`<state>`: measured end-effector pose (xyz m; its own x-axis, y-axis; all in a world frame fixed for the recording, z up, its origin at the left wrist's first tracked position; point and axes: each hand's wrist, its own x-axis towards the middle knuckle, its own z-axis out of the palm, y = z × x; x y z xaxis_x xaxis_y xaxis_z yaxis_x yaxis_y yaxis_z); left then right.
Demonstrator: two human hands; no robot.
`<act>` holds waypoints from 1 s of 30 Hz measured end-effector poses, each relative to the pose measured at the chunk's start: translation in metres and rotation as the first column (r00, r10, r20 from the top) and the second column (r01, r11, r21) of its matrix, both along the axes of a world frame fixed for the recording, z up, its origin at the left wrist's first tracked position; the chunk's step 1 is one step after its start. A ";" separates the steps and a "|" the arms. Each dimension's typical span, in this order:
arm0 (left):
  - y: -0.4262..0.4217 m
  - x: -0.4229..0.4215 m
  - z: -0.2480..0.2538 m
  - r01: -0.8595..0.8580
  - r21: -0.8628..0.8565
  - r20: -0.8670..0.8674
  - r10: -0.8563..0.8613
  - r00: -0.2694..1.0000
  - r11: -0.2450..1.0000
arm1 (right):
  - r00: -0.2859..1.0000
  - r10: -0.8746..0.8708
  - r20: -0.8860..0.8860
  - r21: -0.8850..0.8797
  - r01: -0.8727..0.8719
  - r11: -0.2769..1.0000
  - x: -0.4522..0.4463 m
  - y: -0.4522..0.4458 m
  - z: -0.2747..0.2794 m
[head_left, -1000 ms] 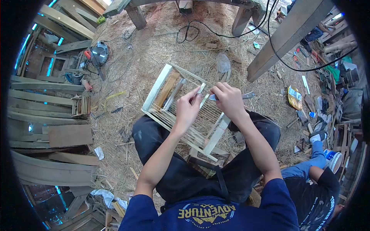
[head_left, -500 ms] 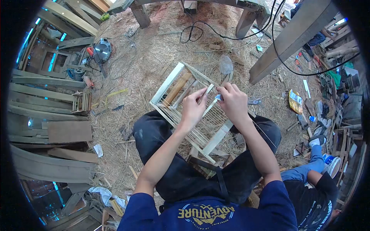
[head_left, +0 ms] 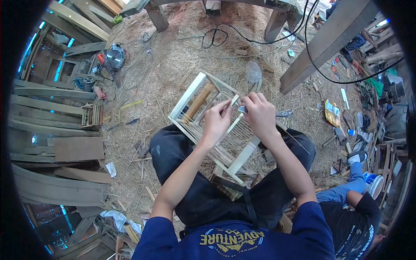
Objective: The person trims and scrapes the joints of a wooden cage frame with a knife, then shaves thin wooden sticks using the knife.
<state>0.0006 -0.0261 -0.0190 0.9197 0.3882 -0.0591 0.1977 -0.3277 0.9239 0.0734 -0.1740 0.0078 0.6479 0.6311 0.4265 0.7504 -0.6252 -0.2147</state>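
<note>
A cage-like wooden frame (head_left: 187, 96) with thin bars rests across my lap, tilted between my knees. Inside it lies a round brown wooden rod (head_left: 200, 102). My left hand (head_left: 216, 125), above the frame, pinches a small pale wood strip (head_left: 235, 100) between thumb and fingers. Closed around a knife (head_left: 284, 113) is my right hand (head_left: 260, 113); the short blade shows on its left side, close to the strip, and the other end sticks out on the right. I cannot tell whether the blade touches the wood.
Wood shavings cover the floor. A circular saw (head_left: 115, 57) stands at the upper left. A thick wooden post (head_left: 325, 47) slants at the upper right, with a black cable (head_left: 329, 80) beside it. Another person (head_left: 349, 216) sits at the lower right near a white bucket (head_left: 374, 185).
My right hand has shifted slightly left, bringing the knife blade nearer the wood strip. My left hand stays nearly in place.
</note>
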 end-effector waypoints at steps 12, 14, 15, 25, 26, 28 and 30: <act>0.003 0.001 -0.018 -0.003 -0.009 0.056 0.004 0.998 1.000 | 0.995 -0.078 -0.058 -0.118 0.070 0.991 0.000 -0.005 -0.010; -0.002 0.000 -0.015 0.005 0.023 0.070 -0.007 0.997 1.000 | 0.998 -0.040 -0.051 -0.108 0.034 0.994 0.002 0.000 -0.013; -0.004 -0.001 -0.011 0.024 0.036 0.045 -0.025 0.999 0.999 | 0.998 -0.050 -0.050 -0.103 0.045 0.994 0.002 0.002 -0.015; 0.006 0.008 -0.025 -0.001 0.021 0.025 0.001 1.000 1.000 | 0.996 -0.092 0.019 -0.025 0.093 0.995 -0.006 -0.002 0.006; 0.008 0.008 -0.026 -0.002 0.026 0.024 0.001 1.000 1.000 | 0.994 -0.107 0.016 -0.038 0.107 0.994 -0.006 -0.005 0.007; 0.010 0.007 -0.029 0.000 0.037 0.031 -0.001 1.000 0.999 | 0.993 -0.116 0.018 -0.077 0.117 0.990 -0.004 -0.010 0.003; 0.012 0.005 -0.030 0.008 0.049 0.048 -0.010 0.999 0.999 | 0.993 -0.118 0.005 -0.103 0.118 0.988 -0.005 -0.013 -0.003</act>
<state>0.0056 -0.0145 -0.0494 0.9245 0.3812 0.0045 0.1498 -0.3739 0.9153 0.0687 -0.1872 0.0051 0.7210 0.5904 0.3626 0.6696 -0.7283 -0.1457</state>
